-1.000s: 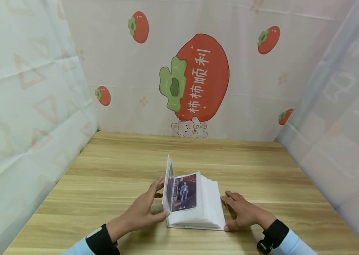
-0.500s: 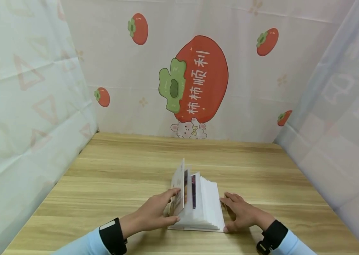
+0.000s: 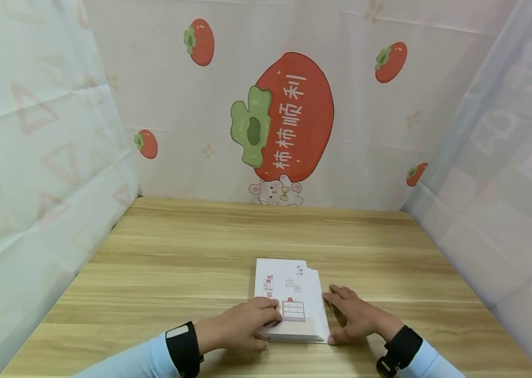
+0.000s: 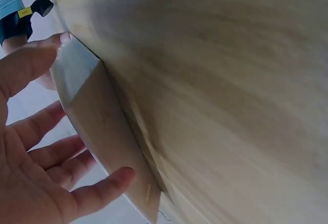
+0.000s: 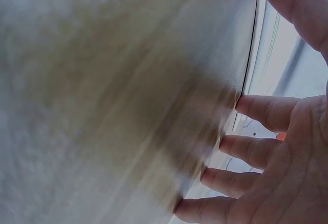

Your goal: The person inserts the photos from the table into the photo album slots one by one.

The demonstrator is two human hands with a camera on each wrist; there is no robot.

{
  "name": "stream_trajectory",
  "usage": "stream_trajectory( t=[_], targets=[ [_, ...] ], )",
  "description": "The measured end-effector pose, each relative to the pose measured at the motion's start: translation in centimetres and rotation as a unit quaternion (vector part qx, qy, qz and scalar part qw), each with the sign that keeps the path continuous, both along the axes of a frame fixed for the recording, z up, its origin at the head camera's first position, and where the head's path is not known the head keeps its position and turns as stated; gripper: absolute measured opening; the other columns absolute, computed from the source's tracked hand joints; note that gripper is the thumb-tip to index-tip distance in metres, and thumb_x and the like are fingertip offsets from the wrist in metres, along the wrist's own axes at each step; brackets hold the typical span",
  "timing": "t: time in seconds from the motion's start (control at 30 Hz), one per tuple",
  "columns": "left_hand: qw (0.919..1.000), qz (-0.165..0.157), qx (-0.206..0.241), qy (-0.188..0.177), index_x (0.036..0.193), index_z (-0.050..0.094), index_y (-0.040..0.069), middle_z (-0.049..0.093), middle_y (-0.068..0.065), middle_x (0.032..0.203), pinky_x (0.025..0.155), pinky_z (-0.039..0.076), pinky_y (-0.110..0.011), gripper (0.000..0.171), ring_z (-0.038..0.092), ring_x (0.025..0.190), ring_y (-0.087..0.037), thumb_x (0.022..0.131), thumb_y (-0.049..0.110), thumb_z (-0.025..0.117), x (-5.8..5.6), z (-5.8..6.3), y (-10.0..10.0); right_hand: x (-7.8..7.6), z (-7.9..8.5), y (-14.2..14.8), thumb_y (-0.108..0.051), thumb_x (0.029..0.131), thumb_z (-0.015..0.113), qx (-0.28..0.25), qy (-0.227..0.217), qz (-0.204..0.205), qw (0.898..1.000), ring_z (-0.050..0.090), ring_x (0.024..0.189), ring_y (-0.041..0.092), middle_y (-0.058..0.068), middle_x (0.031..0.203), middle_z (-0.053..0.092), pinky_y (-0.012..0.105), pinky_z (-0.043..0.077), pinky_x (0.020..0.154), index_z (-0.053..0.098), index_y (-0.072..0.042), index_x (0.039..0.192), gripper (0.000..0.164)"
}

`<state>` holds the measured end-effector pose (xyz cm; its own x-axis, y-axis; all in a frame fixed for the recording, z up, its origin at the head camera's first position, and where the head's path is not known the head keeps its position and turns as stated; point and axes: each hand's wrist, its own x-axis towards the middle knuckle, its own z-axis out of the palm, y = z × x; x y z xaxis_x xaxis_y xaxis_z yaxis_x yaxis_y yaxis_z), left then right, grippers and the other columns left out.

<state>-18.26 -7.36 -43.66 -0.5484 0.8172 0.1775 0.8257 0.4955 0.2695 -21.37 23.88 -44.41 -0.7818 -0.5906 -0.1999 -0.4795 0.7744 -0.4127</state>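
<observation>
A white photo album (image 3: 294, 283) lies closed on the wooden table, its cover printed with small pink and grey drawings. Page edges stick out past the cover on the right. My left hand (image 3: 242, 323) rests on the lower left of the cover, fingers relaxed, thumb near the front edge. In the left wrist view, that hand's fingers spread along the album's spine (image 4: 110, 126). My right hand (image 3: 355, 313) lies on the table beside the album's right edge, with thumb and index fingertip right at it. In the right wrist view, its fingertips (image 5: 246, 103) touch the tabletop.
The wooden table (image 3: 176, 247) stretches behind and to both sides of the album. A white cloth backdrop (image 3: 176, 94) with red persimmon prints hangs at the back. Cloth side walls (image 3: 58, 157) enclose the left and right.
My left hand has swung the album's front cover and the raised pages over to the right and down, hiding the photos. The right hand has stayed at the right edge.
</observation>
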Motion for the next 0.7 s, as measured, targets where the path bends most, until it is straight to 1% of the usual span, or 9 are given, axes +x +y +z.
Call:
stream_trajectory(
  t=[0.07, 0.23, 0.33, 0.47, 0.6, 0.7],
  targets=[
    [0.9997, -0.008, -0.024, 0.005, 0.116, 0.060, 0.011, 0.050, -0.007, 0.126, 0.095, 0.037, -0.027, 0.047, 0.045, 0.119, -0.018, 0.073, 0.023, 0.077, 0.10, -0.06, 0.06, -0.01, -0.08, -0.07, -0.055, 0.070, 0.072, 0.003, -0.001, -0.004, 1.000, 0.019, 0.130, 0.045, 0.026, 0.145, 0.022, 0.062, 0.024, 0.096, 0.036, 0.000, 0.139, 0.096],
    [0.9987, -0.008, -0.045, 0.022, 0.117, 0.060, 0.014, 0.050, -0.006, 0.126, 0.094, 0.037, -0.026, 0.050, 0.045, 0.117, -0.017, 0.071, 0.022, 0.078, 0.21, 0.08, 0.26, 0.00, -0.16, -0.11, -0.055, 0.069, 0.073, 0.004, -0.002, -0.008, 1.000, 0.019, 0.130, 0.046, 0.026, 0.145, 0.023, 0.063, 0.023, 0.096, 0.037, 0.000, 0.139, 0.096],
    [0.9983, -0.008, -0.046, 0.034, 0.115, 0.062, 0.014, 0.051, -0.003, 0.121, 0.092, 0.038, -0.025, 0.048, 0.047, 0.111, -0.015, 0.069, 0.016, 0.076, 0.21, 0.16, 0.37, 0.01, -0.16, -0.13, -0.055, 0.069, 0.073, 0.005, -0.002, -0.008, 1.000, 0.019, 0.130, 0.047, 0.026, 0.145, 0.022, 0.063, 0.024, 0.096, 0.037, 0.000, 0.139, 0.096],
    [0.9980, -0.012, -0.038, 0.048, 0.112, 0.064, 0.013, 0.052, -0.001, 0.114, 0.089, 0.038, -0.023, 0.044, 0.047, 0.105, -0.013, 0.069, 0.006, 0.072, 0.13, 0.27, 0.48, 0.02, -0.09, -0.20, -0.055, 0.069, 0.073, 0.004, -0.002, -0.006, 1.000, 0.019, 0.130, 0.047, 0.026, 0.145, 0.023, 0.063, 0.024, 0.095, 0.037, 0.000, 0.139, 0.096],
    [0.9986, -0.016, -0.024, 0.045, 0.111, 0.064, 0.012, 0.052, -0.003, 0.115, 0.091, 0.037, -0.024, 0.042, 0.046, 0.106, -0.014, 0.071, 0.002, 0.070, 0.18, 0.26, 0.47, -0.05, -0.09, -0.23, -0.055, 0.070, 0.073, 0.004, 0.002, -0.001, 1.000, 0.020, 0.129, 0.047, 0.026, 0.145, 0.023, 0.063, 0.025, 0.095, 0.037, 0.000, 0.139, 0.095],
    [0.9991, -0.017, -0.017, 0.034, 0.112, 0.063, 0.010, 0.050, -0.005, 0.116, 0.093, 0.036, -0.025, 0.041, 0.045, 0.108, -0.015, 0.072, 0.002, 0.069, 0.27, 0.22, 0.45, -0.11, -0.12, -0.22, -0.055, 0.070, 0.072, 0.009, 0.006, 0.001, 1.000, 0.020, 0.129, 0.046, 0.026, 0.145, 0.024, 0.062, 0.025, 0.095, 0.037, 0.000, 0.139, 0.095]
  ],
)
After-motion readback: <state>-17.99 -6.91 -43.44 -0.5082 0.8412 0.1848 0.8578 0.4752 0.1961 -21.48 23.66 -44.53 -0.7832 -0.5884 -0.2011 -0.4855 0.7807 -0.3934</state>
